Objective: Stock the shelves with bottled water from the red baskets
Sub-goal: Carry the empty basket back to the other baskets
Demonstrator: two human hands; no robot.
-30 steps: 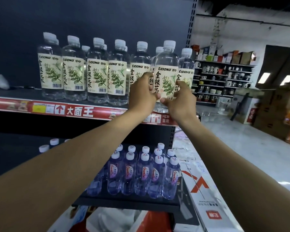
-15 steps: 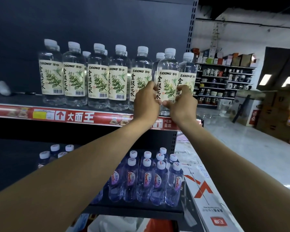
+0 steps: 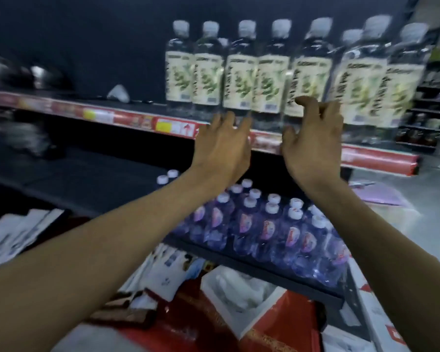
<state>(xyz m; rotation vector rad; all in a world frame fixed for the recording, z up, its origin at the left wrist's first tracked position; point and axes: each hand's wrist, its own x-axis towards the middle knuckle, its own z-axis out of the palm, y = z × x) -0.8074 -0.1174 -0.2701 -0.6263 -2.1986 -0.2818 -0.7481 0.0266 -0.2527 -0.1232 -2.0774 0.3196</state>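
1. While neither grasps anything, the left hand (image 3: 222,148) and right hand (image 3: 313,146) hover with loose, spread fingers (image 3: 309,102) at the front edge of the dark upper shelf (image 3: 127,118).
2. Clear plastic, white-capped, cream-labelled water bottles (image 3: 272,80) stand upright just beyond them, and I judge the right hand nearer.

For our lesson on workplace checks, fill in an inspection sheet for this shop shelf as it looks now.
Surface: upper shelf with a red front edge; lower shelf beneath.
Job's things: tall bottles in a row on the upper shelf; small bottles packed on the lower shelf.
Clutter: white crumpled thing on the upper shelf; red box below, blurred.
Grips: left hand and right hand open, holding nothing.
Cables: nothing seen.
Surroundings: grey floor, goods racks at right.
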